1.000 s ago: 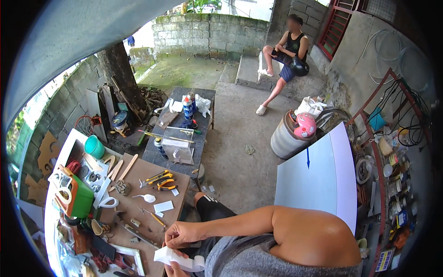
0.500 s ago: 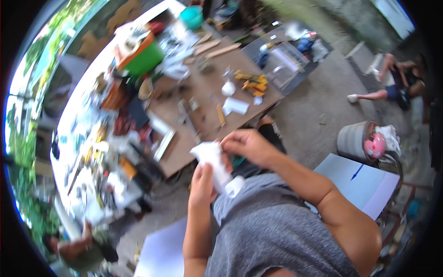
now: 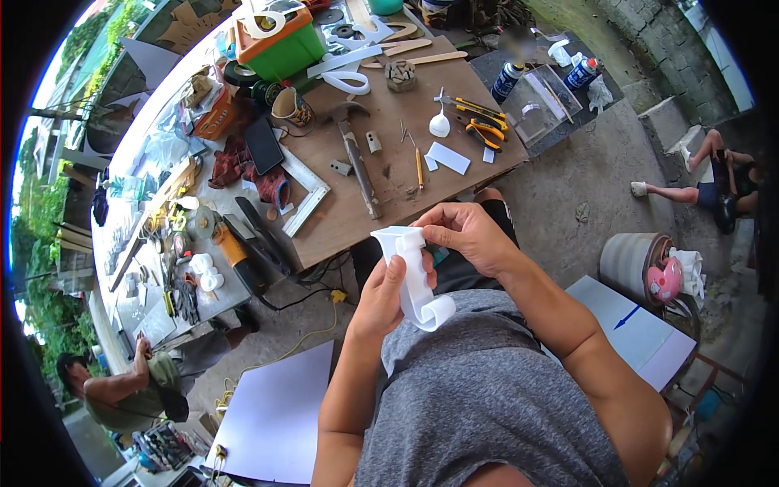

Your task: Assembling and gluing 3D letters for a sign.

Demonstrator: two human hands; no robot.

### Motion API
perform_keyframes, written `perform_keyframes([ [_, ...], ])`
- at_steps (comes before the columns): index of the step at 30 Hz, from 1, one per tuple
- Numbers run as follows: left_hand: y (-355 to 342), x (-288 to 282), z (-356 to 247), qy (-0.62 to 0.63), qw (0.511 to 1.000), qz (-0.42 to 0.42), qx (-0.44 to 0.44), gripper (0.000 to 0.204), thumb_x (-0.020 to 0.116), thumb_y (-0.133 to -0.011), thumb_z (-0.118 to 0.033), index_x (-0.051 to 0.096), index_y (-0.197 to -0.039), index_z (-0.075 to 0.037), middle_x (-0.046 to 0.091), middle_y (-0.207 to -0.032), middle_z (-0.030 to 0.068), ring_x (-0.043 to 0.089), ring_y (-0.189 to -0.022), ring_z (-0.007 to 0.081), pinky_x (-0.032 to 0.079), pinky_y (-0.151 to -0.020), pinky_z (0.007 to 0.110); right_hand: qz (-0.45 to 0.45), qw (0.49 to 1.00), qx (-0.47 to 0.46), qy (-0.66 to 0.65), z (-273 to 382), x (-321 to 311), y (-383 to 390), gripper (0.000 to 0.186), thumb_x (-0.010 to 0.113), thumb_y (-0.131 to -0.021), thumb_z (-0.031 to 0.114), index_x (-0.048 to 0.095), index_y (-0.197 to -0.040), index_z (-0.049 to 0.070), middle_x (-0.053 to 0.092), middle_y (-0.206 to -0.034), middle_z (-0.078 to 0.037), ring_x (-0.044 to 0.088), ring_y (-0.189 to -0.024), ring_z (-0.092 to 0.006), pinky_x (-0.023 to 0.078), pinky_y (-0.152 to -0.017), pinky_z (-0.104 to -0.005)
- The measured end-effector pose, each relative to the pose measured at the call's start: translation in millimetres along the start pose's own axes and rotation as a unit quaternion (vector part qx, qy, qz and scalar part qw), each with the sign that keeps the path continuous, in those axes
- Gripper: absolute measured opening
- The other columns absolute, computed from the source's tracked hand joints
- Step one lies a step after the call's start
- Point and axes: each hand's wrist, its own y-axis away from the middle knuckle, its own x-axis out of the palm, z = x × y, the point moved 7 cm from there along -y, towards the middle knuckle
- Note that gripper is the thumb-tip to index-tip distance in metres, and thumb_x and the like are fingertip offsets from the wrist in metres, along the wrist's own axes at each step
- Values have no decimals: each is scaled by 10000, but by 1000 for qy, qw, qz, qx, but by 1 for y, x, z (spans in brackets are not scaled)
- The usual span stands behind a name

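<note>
In front of my waist is a white, thin-walled curved piece [image 3: 417,286], bent like a ribbon. It has a pointed flap at the top and curled ends. My left hand [image 3: 380,302] grips it from the left, thumb on the near side and fingertips behind it. With thumb and index finger closed at its upper curl, my right hand [image 3: 475,239] pinches the edge there. Beyond the hands on the brown board lie a pencil [image 3: 419,170], a hammer [image 3: 355,158], white offcuts [image 3: 449,157], a small white round bottle with a thin nozzle [image 3: 439,125] and orange-handled pliers [image 3: 487,134].
The brown worktop [image 3: 324,231] has its edge just past my hands. A metal square [image 3: 311,207], a phone [image 3: 264,146] and an angle grinder [image 3: 231,247] crowd the left. Spray cans [image 3: 506,81] stand far right. White boards [image 3: 276,414] flank me. Two people sit or stand farther off.
The view has shifted and sharpened, so the table appears farther up and right. The white piece stands more upright, its upper curl now showing. Both hands keep their hold on it.
</note>
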Motion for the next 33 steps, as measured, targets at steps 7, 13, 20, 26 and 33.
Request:
perform_keyframes([
  [7, 3, 1, -1, -75, 997, 13, 4, 609, 517, -996, -495, 422, -1379, -32, 565, -1068, 68, 583, -915, 173, 503, -766, 305, 22, 999, 17, -29, -2, -5, 2, 249, 713, -924, 156, 696, -1109, -10, 723, -986, -53, 638, -863, -82, 501, -790, -227],
  [13, -2, -1, -10, -195, 976, -73, 65, 720, 529, -1023, -397, 190, -1530, -14, 550, -1054, 49, 572, -916, 126, 493, -818, 275, -8, 1000, 0, -12, 0, -8, 4, 324, 721, -924, 198, 664, -1151, -26, 694, -1005, -40, 624, -867, -79, 501, -804, -229],
  [20, 2, 1, -18, -268, 955, -99, 77, 689, 543, -1033, -284, 164, -1532, 0, 535, -1087, 62, 571, -962, 119, 497, -841, 268, 14, 998, 29, 51, -2, 7, 7, 392, 760, -887, 211, 618, -1166, -26, 680, -988, -66, 627, -870, -94, 529, -798, -250],
  [26, 3, 4, -17, -303, 944, -109, 71, 699, 550, -1028, -306, 176, -1531, 4, 554, -1097, 66, 570, -941, 125, 492, -826, 269, 6, 998, 40, 41, -1, 10, 7, 336, 736, -887, 160, 610, -1124, -42, 682, -991, -81, 647, -891, -106, 540, -812, -263],
  [33, 3, -1, -13, -338, 931, -114, 74, 724, 558, -1018, -357, 190, -1530, -2, 557, -1093, 49, 569, -914, 120, 499, -803, 270, 9, 998, 29, 61, -7, 5, 6, 347, 719, -888, 174, 609, -1132, -46, 680, -1013, -84, 650, -903, -115, 537, -839, -273],
])
